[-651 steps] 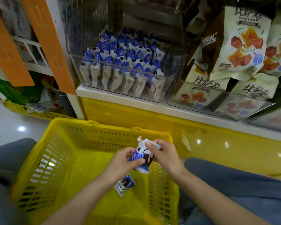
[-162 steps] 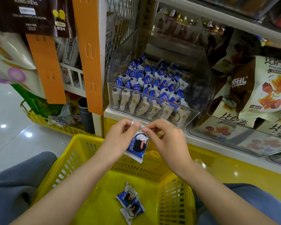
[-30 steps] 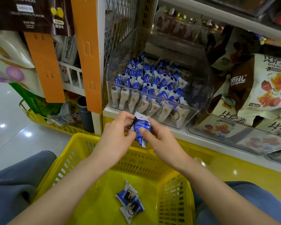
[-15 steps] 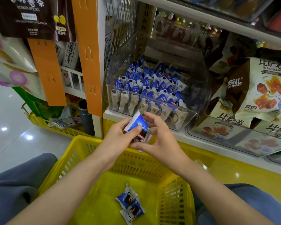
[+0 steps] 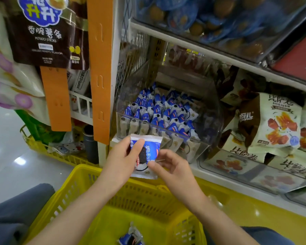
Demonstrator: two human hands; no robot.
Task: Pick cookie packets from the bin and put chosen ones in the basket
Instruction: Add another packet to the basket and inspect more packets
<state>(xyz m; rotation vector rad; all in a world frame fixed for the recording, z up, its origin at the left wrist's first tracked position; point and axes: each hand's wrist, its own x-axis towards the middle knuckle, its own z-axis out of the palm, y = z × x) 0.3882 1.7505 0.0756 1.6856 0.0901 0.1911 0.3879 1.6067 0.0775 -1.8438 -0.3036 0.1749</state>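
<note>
A blue and white cookie packet [image 5: 149, 152] is held upright between both hands, just above the far rim of the yellow basket [image 5: 74, 190]. My left hand [image 5: 122, 160] grips its left side with the thumb on the front. My right hand [image 5: 171, 167] pinches its lower right edge. Behind them stands the clear bin [image 5: 198, 149] on the shelf, filled with several rows of the same cookie packets [image 5: 159, 114]. Part of another packet [image 5: 131, 237] lies on the basket floor at the bottom edge of the view.
Large snack bags [image 5: 276, 121] fill the bin to the right. Orange hanging strips [image 5: 99, 71] and a potato stick bag [image 5: 44, 30] hang at the left. A white shelf edge [image 5: 219, 179] runs above a yellow base. My grey-trousered knees flank the basket.
Both hands have turned the packet, so its printed front now faces me upright. The view has tilted up, and only part of one packet in the basket shows.
</note>
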